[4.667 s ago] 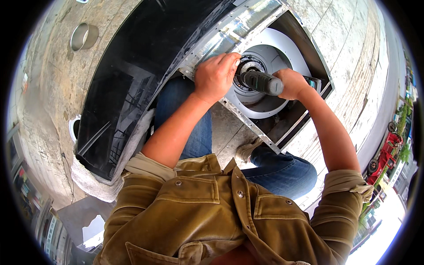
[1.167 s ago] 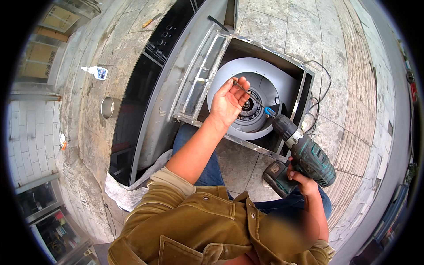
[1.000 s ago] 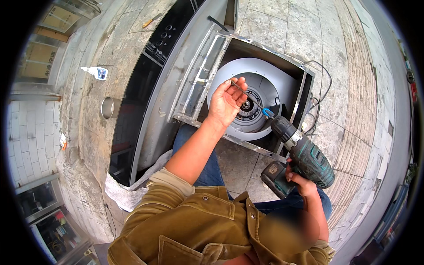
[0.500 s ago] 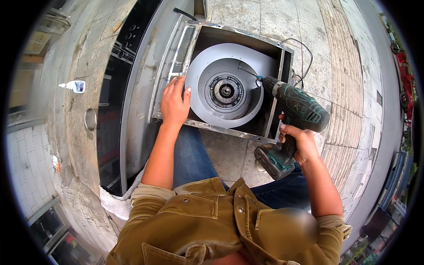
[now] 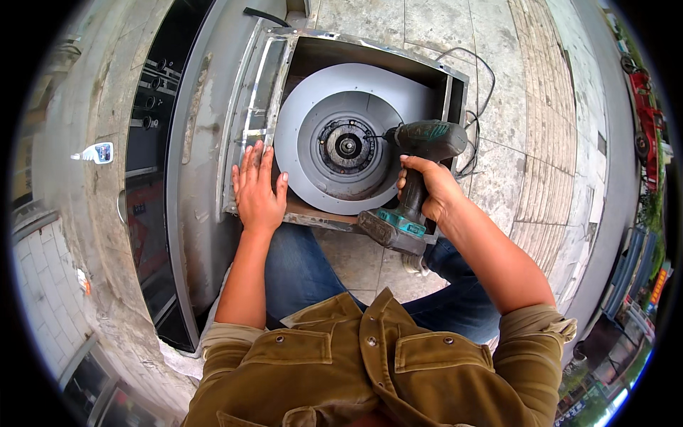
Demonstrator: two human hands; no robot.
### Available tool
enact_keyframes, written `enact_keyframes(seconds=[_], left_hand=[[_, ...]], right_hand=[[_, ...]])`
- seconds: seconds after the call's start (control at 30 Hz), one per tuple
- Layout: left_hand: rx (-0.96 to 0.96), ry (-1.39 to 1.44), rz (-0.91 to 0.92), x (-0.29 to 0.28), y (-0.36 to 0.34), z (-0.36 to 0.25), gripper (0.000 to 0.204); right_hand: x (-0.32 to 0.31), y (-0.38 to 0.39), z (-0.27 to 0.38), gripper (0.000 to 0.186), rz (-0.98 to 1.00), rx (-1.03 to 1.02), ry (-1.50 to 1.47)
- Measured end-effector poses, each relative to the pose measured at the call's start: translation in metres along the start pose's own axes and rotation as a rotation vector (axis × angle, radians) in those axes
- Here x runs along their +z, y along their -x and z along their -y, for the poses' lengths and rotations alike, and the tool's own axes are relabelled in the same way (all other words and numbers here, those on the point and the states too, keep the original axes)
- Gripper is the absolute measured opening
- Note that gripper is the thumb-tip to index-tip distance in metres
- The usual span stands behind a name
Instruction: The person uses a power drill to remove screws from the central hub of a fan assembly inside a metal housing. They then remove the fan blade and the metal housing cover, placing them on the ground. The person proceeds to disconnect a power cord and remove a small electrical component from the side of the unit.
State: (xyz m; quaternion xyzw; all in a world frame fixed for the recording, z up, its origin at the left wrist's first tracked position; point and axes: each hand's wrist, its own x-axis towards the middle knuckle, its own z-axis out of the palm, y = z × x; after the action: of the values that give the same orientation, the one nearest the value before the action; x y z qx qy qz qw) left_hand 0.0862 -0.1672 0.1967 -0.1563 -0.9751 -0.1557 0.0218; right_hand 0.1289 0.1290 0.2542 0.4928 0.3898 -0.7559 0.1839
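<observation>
Paving (image 5: 491, 35) is spanning upper right; your left hand (image 5: 260, 203) is lying fingers slightly apart, right hand (image 5: 432, 186) clamping the drill (image 5: 430, 139), motor (image 5: 347, 146) still sitting in open housing (image 5: 356, 78).

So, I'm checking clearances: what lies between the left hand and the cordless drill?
In the head view, the grey blower housing lies between the left hand and the cordless drill, with a dark hub inside its round opening.

A black-and-teal cordless drill (image 5: 431, 139) points leftward over the round opening of a grey, scroll-shaped fan housing (image 5: 290, 139), which sits inside an open, worn metal box (image 5: 341, 53).
</observation>
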Motion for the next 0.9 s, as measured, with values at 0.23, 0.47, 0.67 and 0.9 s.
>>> enact_keyframes(seconds=[0.23, 0.47, 0.67, 0.9], left_hand=[[0.017, -0.006, -0.018, -0.004, -0.002, 0.001, 0.051], [0.026, 0.004, -0.028, -0.003, -0.003, -0.001, 0.051], [0.027, -0.007, -0.027, -0.004, -0.003, 0.0, 0.051], [0.023, -0.009, -0.017, -0.004, -0.002, 0.001, 0.051]], right_hand=[[0.008, -0.007, 0.016, 0.013, -0.015, -0.041, 0.09], [0.007, -0.027, 0.025, 0.011, -0.069, -0.011, 0.184], [0.009, -0.041, 0.021, 0.009, -0.068, 0.044, 0.175], [0.007, -0.047, 0.019, 0.009, -0.062, 0.041, 0.159]])
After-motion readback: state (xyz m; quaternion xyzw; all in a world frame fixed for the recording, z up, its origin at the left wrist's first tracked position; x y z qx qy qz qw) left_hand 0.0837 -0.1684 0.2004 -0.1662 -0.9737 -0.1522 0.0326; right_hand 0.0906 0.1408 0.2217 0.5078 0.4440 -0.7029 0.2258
